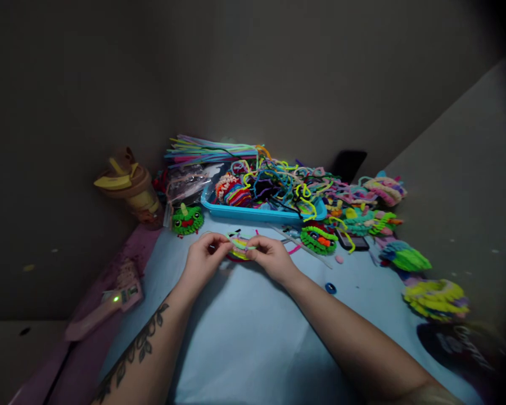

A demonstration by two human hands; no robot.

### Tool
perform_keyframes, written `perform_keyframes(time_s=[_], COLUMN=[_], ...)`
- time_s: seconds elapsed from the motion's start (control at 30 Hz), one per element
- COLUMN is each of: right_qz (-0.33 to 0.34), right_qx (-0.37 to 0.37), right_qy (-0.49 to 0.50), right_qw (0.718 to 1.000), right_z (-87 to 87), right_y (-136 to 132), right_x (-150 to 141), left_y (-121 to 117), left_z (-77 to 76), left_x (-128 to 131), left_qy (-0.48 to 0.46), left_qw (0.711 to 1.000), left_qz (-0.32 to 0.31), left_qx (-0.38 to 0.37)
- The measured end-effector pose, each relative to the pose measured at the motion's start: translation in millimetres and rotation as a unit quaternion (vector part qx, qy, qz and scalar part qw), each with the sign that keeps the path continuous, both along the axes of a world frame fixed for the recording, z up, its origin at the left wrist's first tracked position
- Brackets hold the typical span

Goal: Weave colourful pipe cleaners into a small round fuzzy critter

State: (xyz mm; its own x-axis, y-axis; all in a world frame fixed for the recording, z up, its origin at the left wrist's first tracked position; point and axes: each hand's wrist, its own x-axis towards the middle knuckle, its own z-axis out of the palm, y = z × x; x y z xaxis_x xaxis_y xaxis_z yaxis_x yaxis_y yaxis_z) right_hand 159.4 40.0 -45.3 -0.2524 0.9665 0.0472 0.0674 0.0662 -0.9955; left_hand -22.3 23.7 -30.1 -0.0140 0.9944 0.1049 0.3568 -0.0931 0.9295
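Observation:
Both hands meet over the light blue table cover, near its far side. My left hand (pixel 208 253) pinches the left side of a small coiled pipe cleaner piece (pixel 239 247) in yellow, pale green and pink. On its right side, my right hand (pixel 270 254) grips the same piece between thumb and fingers. Fingertips cover its two edges. Just beyond the hands lie loose pipe cleaners (pixel 293 249). To the right sits a green pipe cleaner face (pixel 319 239) with an orange and red mouth; another green face (pixel 187 220) sits to the left.
A blue tray (pixel 261 213) heaped with tangled pipe cleaners stands behind the hands. Straight pipe cleaners (pixel 211 151) lie behind it. At left are a brown cup (pixel 139 194) and a pink glue gun (pixel 109 309) with a lit green light. Coiled pieces (pixel 436 298) and a phone (pixel 354 242) lie right.

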Motion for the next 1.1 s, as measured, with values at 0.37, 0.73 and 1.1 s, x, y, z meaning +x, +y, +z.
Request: perform_keyframes(time_s=[0.37, 0.73, 1.1], right_qz=[-0.034, -0.007, -0.007], right_qx=[0.220, 0.323, 0.310], right_qy=[-0.026, -0.146, -0.126], right_qw=[0.975, 0.935, 0.942], right_z=[-7.6, -7.0, -8.0], right_y=[-5, -9, -10], right_x=[-2, -1, -1], left_y=[-1, -4, -2], left_z=[-1.7, -6.1, -11.1], left_x=[6, 11, 11], left_qy=[-0.050, -0.161, -0.136], left_qw=[0.998, 0.979, 0.985], left_qz=[-0.014, -0.049, -0.037], left_qx=[-0.030, -0.115, -0.102])
